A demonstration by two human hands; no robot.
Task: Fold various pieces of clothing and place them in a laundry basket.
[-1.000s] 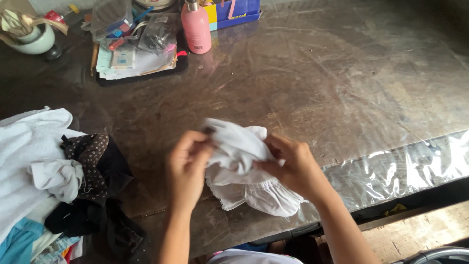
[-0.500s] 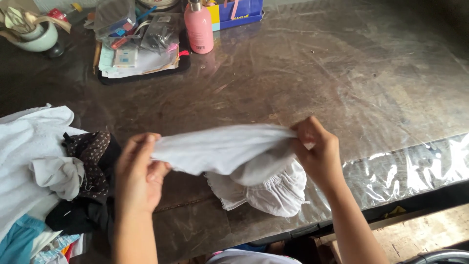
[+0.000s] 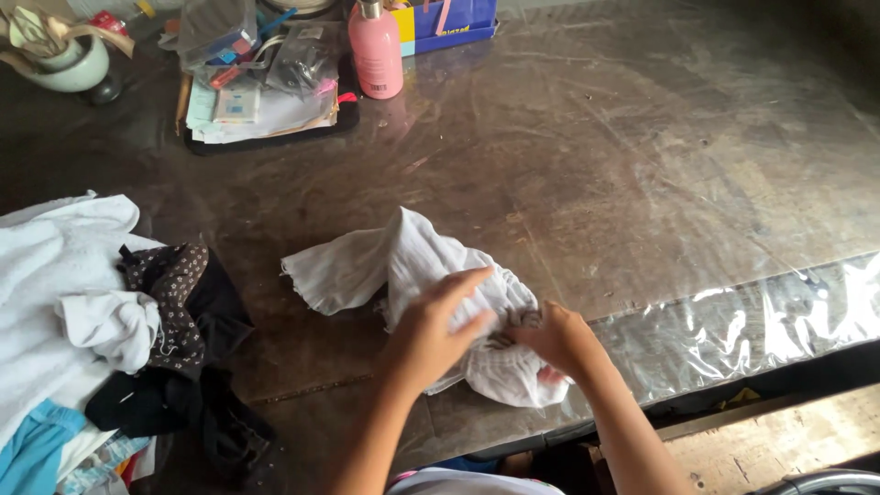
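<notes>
The crumpled white cotton garment (image 3: 403, 266) lies on the dark plastic-covered worktop (image 3: 642, 165), its long axis running from the loose free end, pointing toward the heap of mixed clothes (image 3: 101, 330), down to the gathered frilled end at the near edge; both hands meet on that frilled end; the left hand (image 3: 435, 335) lies flat with fingers spread over the cloth; the right hand (image 3: 555, 337) pinches a fold, equally near.

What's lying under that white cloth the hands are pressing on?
Under the white cloth only the dark table with its clear plastic cover shows. Both hands cover its middle, so anything beneath there stays hidden.
</notes>
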